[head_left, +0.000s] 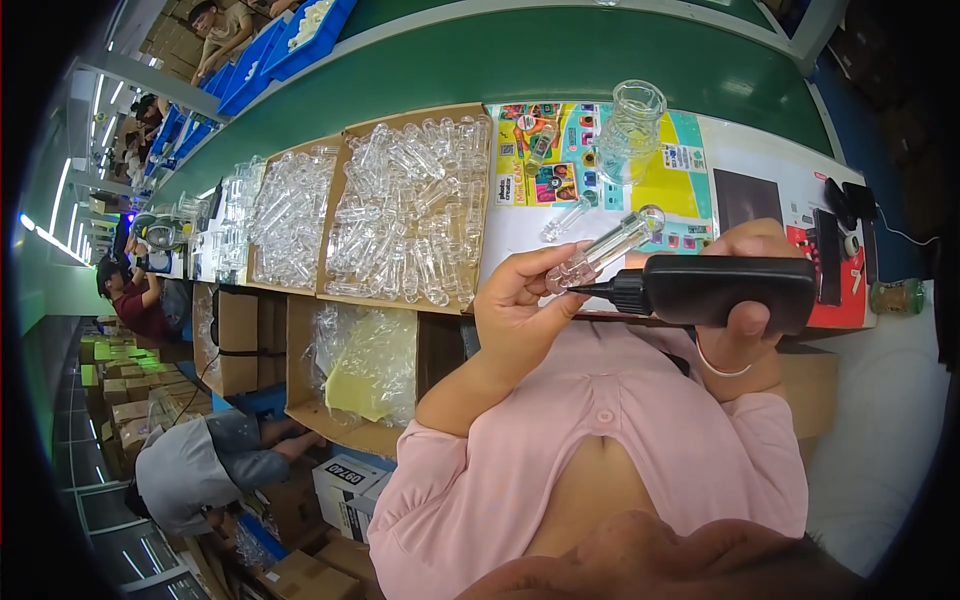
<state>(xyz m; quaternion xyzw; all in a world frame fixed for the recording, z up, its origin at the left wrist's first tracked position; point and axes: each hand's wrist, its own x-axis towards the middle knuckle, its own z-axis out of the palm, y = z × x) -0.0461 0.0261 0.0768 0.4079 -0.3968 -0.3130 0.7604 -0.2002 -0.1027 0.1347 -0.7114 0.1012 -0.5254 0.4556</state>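
above the bench (740, 140) edge, close to the chest, a clear plastic tube piece (605, 250) is pinched at its lower end by the left hand (520, 300). a black handheld tool (715, 290) is clenched in the right hand (750, 300), its tip touching the tube's base. judged best: tube kept steady, tip held square to the joint. cardboard trays of clear parts (400, 210) lie left; a clear jar (630, 130) stands beyond.

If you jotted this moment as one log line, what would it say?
left hand: holds clear glass piece | right hand: grips black tool, tip at piece | nearby: glass jar
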